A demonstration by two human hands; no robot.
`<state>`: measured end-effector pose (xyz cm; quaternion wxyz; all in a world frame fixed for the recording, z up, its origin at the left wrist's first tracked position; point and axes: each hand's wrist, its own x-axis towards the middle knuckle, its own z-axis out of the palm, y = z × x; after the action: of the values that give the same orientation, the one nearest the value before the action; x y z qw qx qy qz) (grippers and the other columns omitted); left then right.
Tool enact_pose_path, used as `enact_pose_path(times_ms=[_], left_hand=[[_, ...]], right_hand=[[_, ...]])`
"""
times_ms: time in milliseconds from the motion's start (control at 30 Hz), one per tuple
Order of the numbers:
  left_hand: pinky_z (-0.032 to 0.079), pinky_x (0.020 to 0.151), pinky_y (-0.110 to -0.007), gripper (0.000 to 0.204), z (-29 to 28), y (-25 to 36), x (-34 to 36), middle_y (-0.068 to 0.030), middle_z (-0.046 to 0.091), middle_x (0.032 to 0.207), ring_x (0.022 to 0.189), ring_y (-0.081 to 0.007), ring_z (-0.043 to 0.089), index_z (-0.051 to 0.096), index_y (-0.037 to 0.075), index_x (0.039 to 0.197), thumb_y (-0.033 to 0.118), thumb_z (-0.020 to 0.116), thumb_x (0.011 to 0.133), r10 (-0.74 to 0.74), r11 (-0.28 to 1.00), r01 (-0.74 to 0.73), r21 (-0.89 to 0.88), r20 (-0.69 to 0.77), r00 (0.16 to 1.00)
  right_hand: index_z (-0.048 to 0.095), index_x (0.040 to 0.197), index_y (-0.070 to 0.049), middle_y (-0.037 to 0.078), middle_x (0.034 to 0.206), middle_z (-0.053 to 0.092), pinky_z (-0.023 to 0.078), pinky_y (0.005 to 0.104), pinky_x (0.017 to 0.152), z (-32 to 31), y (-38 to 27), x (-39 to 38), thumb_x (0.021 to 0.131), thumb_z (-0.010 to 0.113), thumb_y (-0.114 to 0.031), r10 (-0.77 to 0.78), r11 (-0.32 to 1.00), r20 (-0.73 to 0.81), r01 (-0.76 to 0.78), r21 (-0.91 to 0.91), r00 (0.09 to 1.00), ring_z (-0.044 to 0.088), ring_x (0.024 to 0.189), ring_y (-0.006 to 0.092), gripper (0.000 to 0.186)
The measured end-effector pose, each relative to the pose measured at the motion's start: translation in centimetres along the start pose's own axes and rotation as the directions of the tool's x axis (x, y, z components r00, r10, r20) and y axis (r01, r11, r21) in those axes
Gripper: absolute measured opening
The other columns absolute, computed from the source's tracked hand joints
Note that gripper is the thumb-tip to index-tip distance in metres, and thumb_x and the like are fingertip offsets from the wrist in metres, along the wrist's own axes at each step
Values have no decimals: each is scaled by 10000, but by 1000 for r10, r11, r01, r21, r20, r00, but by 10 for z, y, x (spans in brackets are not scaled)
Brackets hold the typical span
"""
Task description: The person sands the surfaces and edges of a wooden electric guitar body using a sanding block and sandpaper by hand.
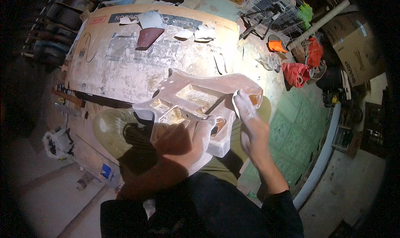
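A dusty reddish-brown electric guitar body (171,90) with several routed cavities lies tilted across my lap. My left hand (185,133) is wrapped over its near side, fingers around the body by the lower cavities, and it covers part of the wood. My right hand (246,108), whitened with dust, pinches a folded piece of sandpaper (235,102). The paper's pale edge shows against the right end of the body, beside a cavity. Both forearms come up from the lower edge.
A dust-covered cardboard sheet (137,67) is spread ahead, with a dark red sandpaper piece (149,37) and torn paper scraps (205,32) on it. A wire rack (273,6), red bag (296,74) and orange item (276,44) stand far right. A pale pipe (321,163) runs along the right.
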<state>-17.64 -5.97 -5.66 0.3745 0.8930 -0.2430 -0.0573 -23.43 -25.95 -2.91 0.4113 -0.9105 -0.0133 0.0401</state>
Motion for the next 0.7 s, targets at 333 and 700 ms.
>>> enact_pose_path(times_ms=[333,700], left_hand=[[539,660,-396,327,-14,4,3,-145,674,853,737,-282,662,602,76,1262,164,534,954,112,992,-114,58,31,993],[546,562,-430,425,-14,-16,-6,-104,674,771,591,-217,649,553,72,1264,323,631,930,237,972,-237,1,-44,971]], right_hand=[[650,1289,-95,164,1178,682,551,360,830,-28,-40,3,755,571,34,-188,980,70,192,-60,980,694,973,328,555],[702,1204,-183,76,1092,689,546,369,609,-71,-69,23,754,585,-114,-203,805,569,467,-366,797,657,700,253,470]])
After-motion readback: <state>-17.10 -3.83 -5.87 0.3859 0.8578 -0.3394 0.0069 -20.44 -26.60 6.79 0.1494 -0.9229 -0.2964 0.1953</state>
